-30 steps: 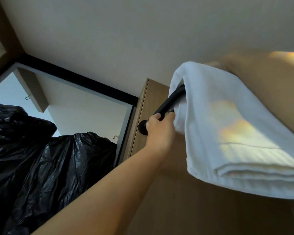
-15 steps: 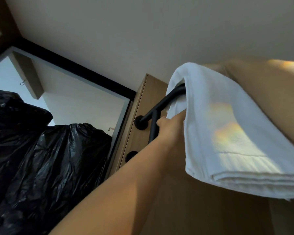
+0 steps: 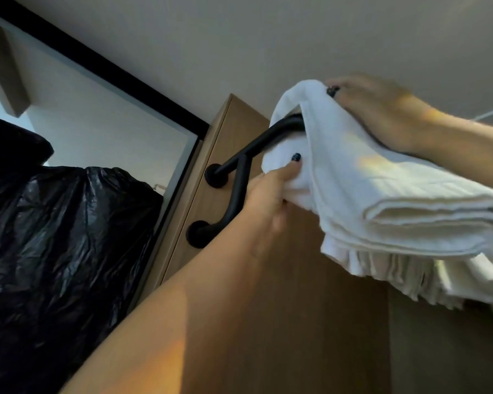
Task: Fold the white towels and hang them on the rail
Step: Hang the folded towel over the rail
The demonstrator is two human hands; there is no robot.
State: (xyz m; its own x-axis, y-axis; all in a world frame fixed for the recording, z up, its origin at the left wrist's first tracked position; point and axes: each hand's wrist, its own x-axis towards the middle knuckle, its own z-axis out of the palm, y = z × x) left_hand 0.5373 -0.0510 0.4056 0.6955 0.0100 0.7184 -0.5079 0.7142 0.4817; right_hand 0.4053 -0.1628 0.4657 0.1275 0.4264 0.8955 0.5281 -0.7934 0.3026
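Both my forearms are bare, no sleeves in sight. My left hand (image 3: 264,194) has dark, glittery polish on the thumbnail. My right hand (image 3: 379,109), at the far right, shows the same dark polish on one nail.

**No readable text in view**

You have no lettering, label, brand mark, number or sign to read anywhere around your hands. The white towel (image 3: 382,180) under your right hand (image 3: 382,109) and pinched by your left hand (image 3: 268,194) shows only plain woven cloth and folded edges, with no tag or stitched mark visible. The black rail (image 3: 256,146) just above your left hand carries no stamp you can make out. The wooden panel (image 3: 310,308) behind your left forearm is bare grain. The black plastic bag (image 3: 54,237), well to the left of your left arm, shows only creases and glare.
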